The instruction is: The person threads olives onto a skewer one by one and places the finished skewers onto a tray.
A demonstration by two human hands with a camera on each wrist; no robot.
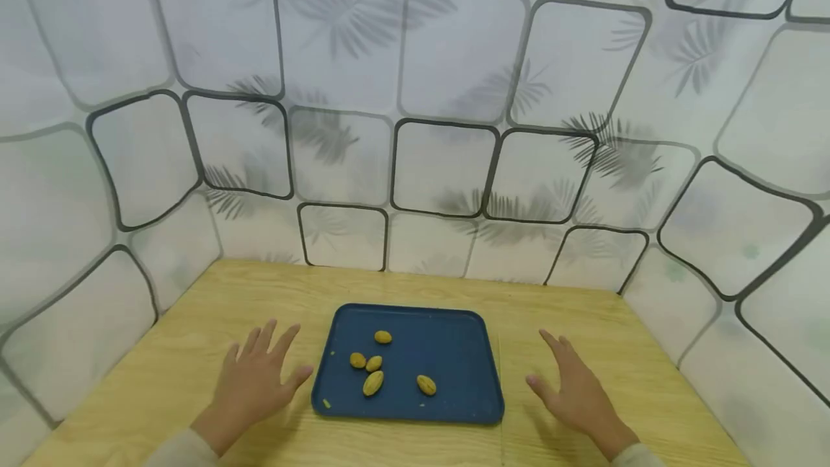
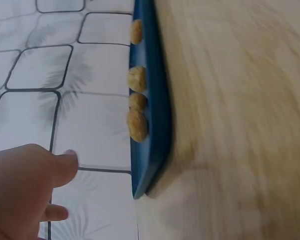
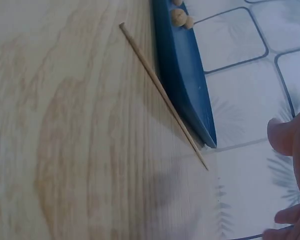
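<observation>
A shallow blue tray [image 1: 454,344] lies on the wooden table. On it are several small yellow-brown ovals, their kind unclear. Two of them, a rounder one [image 1: 357,360] and a smaller one [image 1: 374,364], lie close together, with a longer ridged one [image 1: 372,383] just in front. Another [image 1: 383,337] is farther back, and one [image 1: 426,385] lies nearer the tray's middle. My left hand [image 1: 256,377] is left of the tray, fingers spread and holding nothing. To the tray's right, my right hand [image 1: 573,388] is empty too, its thumb apart from its extended fingers.
A thin pointed wooden stick [image 3: 162,92] lies on the table along the tray's right side. Tiny pale scraps [image 1: 326,403] dot the tray. Patterned white walls [image 1: 441,164] enclose the table [image 1: 259,287] at the back and both sides.
</observation>
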